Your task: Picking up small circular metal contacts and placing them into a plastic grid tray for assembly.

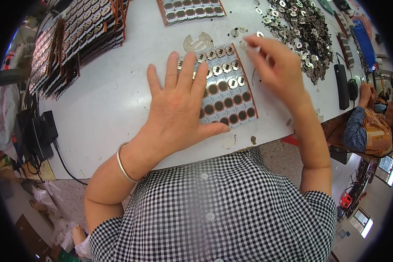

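I see the two hands apart. The left hand (pixel 174 105) lies flat, fingers spread, over the left part of a circuit-board panel (pixel 236 91), which sits near the middle of the table (pixel 105 96). The right hand (pixel 279 65), blurred, hovers just right of the panel's far corner, its fingers curled toward the thumb; I cannot tell whether it grips anything. Silvery metal pieces (pixel 226 68) cover the panel's far rows where I can see them; dark discs show in the near ones.

The tabletop is white, scuffed and marked. Far right I have a heap of loose metal pieces (pixel 297 30); far left, tall stacks of panels (pixel 87 30); at the far edge, another panel (pixel 192 11). Black boxes (pixel 35 131) with cables sit at the left end.

Beyond, the floor (pixel 277 161) is speckled, a co-worker (pixel 375 131) sits at right, and bright windows (pixel 362 222) show lower right.
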Demonstrator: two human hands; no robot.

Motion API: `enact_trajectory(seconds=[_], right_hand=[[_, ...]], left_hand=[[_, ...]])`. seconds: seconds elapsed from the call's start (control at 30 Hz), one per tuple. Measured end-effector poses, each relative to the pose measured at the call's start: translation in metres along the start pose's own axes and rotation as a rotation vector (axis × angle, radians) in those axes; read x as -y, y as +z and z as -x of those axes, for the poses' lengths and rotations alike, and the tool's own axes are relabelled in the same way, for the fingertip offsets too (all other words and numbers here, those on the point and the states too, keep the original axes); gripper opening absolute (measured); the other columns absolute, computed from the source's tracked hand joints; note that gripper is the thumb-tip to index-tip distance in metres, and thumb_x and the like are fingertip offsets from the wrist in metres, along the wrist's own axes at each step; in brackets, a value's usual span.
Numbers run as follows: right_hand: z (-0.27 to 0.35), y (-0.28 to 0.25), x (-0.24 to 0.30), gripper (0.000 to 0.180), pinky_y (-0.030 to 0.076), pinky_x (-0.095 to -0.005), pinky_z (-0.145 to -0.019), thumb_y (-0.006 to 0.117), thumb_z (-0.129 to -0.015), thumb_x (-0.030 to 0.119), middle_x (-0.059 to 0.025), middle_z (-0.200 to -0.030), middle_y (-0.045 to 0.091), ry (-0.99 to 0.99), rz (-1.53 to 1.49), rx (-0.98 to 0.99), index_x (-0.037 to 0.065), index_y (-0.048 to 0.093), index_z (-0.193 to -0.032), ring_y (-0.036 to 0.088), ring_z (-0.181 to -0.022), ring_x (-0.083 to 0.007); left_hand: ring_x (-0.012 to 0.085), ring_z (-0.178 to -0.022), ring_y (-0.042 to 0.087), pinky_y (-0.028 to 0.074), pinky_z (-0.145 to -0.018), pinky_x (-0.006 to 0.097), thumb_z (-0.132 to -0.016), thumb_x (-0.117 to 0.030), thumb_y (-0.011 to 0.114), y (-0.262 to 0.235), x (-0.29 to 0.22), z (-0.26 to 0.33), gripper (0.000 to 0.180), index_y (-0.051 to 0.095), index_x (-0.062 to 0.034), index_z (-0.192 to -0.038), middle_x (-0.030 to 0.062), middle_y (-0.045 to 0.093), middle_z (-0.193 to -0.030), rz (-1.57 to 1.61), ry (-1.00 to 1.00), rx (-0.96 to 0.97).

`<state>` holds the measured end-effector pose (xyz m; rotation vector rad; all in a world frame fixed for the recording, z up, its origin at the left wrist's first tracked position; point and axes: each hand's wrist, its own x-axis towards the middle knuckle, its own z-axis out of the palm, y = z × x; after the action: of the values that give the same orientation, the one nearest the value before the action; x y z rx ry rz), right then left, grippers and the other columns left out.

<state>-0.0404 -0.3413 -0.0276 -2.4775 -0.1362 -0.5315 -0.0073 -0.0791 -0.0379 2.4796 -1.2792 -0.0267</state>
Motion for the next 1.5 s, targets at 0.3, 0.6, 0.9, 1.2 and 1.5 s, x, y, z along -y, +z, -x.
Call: enact_trajectory(seconds=[0.3,0.6,0.9,1.2,1.5], right_hand=[[-0.018,0.001,-0.029,0.022,0.055,-0.0295,-0.076,0.069,-0.094,0.005,-0.0089,-0.106,0.072,-0.143,0.232,0.170,0.005,0.073,-0.116,0.070,-0.086,-0.0205],[-0.015,0.011,-0.017,0.023,0.057,-0.0332,-0.079,0.064,-0.093,-0.001,-0.0123,-0.106,0.070,-0.163,0.117,0.174,0.005,0.072,-0.114,0.070,-0.090,-0.0293],[-0.007,-0.009,-0.025,0.022,0.057,-0.0369,-0.084,0.065,-0.091,0.000,-0.0113,-0.111,0.071,-0.106,0.112,0.099,0.006,0.073,-0.111,0.069,-0.096,-0.0282],[-0.011,0.004,-0.029,0.013,0.054,-0.0272,-0.070,0.070,-0.094,0.005,-0.0062,-0.099,0.071,-0.257,0.234,0.060,0.002,0.072,-0.106,0.068,-0.081,-0.0148],[0.009,0.000,0.048,0.013,0.046,-0.0207,-0.063,0.062,-0.102,0.010,0.0039,-0.083,0.064,0.467,-0.494,0.403,0.003,0.071,-0.109,0.054,-0.070,-0.0030]], left_hand=[[0.0524,-0.147,0.028,0.016,-0.113,0.074,-0.068,-0.072,0.079,-0.003,0.006,-0.002,0.119,0.043,0.0084,-0.148,0.0325,0.037,-0.156,0.012,-0.020,-0.005],[0.0521,-0.146,0.030,0.018,-0.112,0.073,-0.066,-0.070,0.081,-0.009,0.005,-0.001,0.118,0.044,0.0080,-0.147,0.0324,0.038,-0.155,0.005,-0.016,0.006],[0.0513,-0.145,0.031,0.020,-0.112,0.072,-0.065,-0.069,0.082,-0.009,0.008,0.003,0.117,0.045,0.0066,-0.147,0.0316,0.038,-0.154,-0.003,-0.016,0.009],[0.0513,-0.146,0.030,0.019,-0.110,0.074,-0.064,-0.069,0.082,-0.007,0.006,0.002,0.117,0.045,0.0057,-0.147,0.0314,0.038,-0.155,0.016,-0.021,0.005],[0.0514,-0.147,0.029,0.018,-0.110,0.075,-0.062,-0.067,0.085,-0.005,0.006,0.002,0.119,0.044,0.0044,-0.148,0.0294,0.037,-0.156,0.021,-0.042,-0.002]])
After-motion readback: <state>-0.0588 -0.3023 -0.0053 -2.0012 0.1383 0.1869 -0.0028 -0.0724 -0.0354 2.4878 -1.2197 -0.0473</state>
